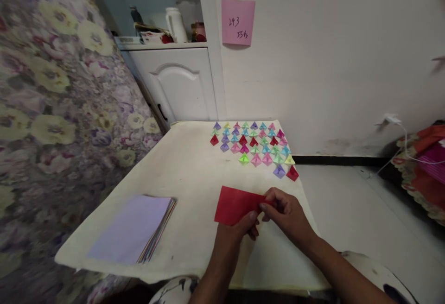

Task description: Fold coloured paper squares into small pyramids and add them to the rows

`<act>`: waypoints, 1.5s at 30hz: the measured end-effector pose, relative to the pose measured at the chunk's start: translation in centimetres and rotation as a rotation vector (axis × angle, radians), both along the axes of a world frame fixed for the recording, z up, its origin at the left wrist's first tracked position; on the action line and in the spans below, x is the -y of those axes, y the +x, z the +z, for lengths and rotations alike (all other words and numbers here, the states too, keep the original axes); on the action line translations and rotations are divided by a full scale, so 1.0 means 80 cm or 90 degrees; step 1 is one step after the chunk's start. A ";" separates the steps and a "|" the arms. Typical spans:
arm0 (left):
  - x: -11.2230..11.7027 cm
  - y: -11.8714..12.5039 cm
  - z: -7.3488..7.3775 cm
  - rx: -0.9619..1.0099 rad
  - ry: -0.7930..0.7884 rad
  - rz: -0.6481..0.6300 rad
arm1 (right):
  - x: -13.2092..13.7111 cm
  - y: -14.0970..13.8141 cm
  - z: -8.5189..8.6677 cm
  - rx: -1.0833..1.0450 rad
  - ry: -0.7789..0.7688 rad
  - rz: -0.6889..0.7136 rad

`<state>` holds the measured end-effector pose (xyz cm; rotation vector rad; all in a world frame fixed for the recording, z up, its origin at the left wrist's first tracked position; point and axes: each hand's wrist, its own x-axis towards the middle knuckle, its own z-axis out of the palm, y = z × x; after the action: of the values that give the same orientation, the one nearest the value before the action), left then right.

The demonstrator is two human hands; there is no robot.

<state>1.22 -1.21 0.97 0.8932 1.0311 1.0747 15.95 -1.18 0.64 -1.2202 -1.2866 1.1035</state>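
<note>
"Left hand point(232, 233), what's it gripping?"

"Red paper point(235, 204), thumb at its lower edge; the right hand point(287, 207) pinches its right end."

"And where's that paper?"

"Over the cream table point(181, 169), right of the paper stack point(135, 225), nearer the person than the folded pieces point(244, 140)."

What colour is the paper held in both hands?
The paper is red; the head view shows it best.
</note>
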 end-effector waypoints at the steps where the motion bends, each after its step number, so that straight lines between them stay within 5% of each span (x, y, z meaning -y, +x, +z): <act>1: 0.000 0.000 -0.001 -0.007 -0.003 0.001 | 0.000 0.000 0.000 -0.002 -0.002 0.001; 28: 0.001 -0.002 0.003 -0.039 -0.004 0.043 | 0.000 0.001 0.007 -0.090 -0.004 0.004; 40: -0.009 -0.015 -0.001 -0.060 0.033 0.057 | -0.014 0.025 -0.006 -0.091 -0.028 -0.065; 45: -0.004 -0.009 -0.009 -0.103 0.011 -0.023 | -0.012 0.031 0.002 -0.064 -0.133 0.105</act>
<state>0.50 -0.86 0.24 1.0229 1.1361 0.9948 18.41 -0.23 0.76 -1.2095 -1.2356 1.4305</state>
